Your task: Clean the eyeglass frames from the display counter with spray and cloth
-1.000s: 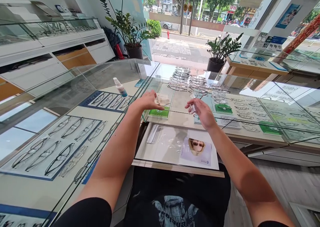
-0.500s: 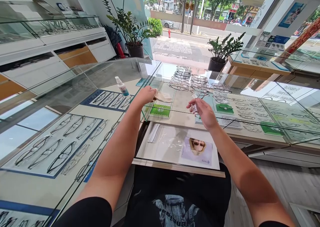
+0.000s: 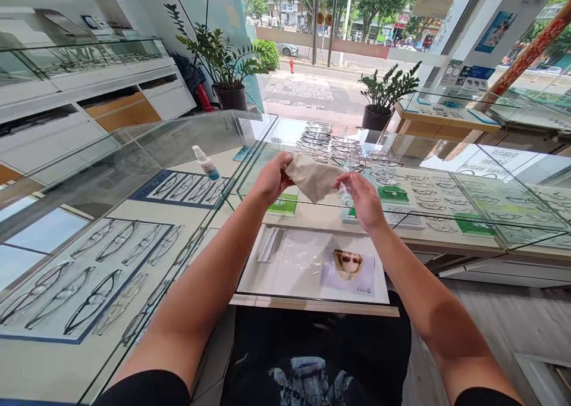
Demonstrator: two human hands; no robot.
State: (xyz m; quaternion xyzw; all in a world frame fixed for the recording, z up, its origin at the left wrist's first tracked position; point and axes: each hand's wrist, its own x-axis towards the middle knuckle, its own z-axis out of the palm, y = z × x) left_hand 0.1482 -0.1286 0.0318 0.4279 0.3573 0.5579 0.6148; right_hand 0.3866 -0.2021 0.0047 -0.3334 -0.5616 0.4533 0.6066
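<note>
Room below, barrier between the hands

Between the left hand and the right hand, the way is blocked by the pale cloth and the glasses. Lower, free room is left above the open drawer, bordered by both forearms. At left, the counter is obstructed by the spray bottle.

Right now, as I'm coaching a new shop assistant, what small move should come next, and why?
I'd probably fold the beige cloth over the round clear lens: the left hand grips one end, and the cloth's other end is beside the right hand, which holds the lens.
</note>
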